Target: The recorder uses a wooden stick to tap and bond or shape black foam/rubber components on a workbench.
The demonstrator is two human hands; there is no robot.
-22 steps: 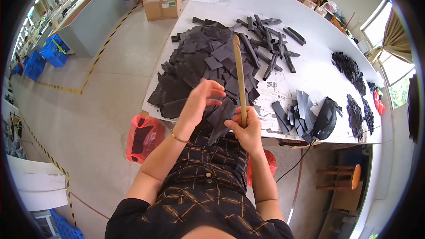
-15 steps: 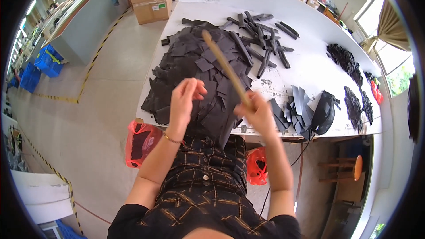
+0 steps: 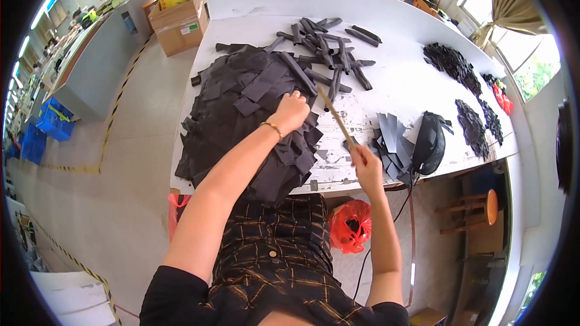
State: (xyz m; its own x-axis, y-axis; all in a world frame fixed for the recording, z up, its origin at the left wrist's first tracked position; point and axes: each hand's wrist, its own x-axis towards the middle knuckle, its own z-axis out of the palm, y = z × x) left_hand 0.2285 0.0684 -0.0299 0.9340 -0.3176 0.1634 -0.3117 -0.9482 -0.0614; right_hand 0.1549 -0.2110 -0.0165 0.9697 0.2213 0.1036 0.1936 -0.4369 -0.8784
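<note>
My right hand (image 3: pixel 368 168) is closed around one end of a thin, flat wooden stick (image 3: pixel 337 115). The stick slants up and left over the white table, its far tip near the rolled black tubes (image 3: pixel 326 51). My left hand (image 3: pixel 292 113) rests at the right side of a large heap of flat black strips (image 3: pixel 223 105), fingers curled inward. Whatever lies in those fingers is hidden. Just right of the stick hand are loose dark strips (image 3: pixel 396 145), some catching the light, and beside them a rounded black bundle (image 3: pixel 429 143) with a cord.
The white table (image 3: pixel 396 78) has a raised back wall. Piles of small black pieces (image 3: pixel 453 67) lie at its right. Below the front edge hangs a red plastic bag (image 3: pixel 350 224). A wooden stool (image 3: pixel 488 207) stands lower right, and a cardboard box (image 3: pixel 181 27) beyond the table's left.
My left hand has moved forward and right, from above the strips down onto the heap's right side. The stick in my right hand has come down and right. The whole view has shifted somewhat.
</note>
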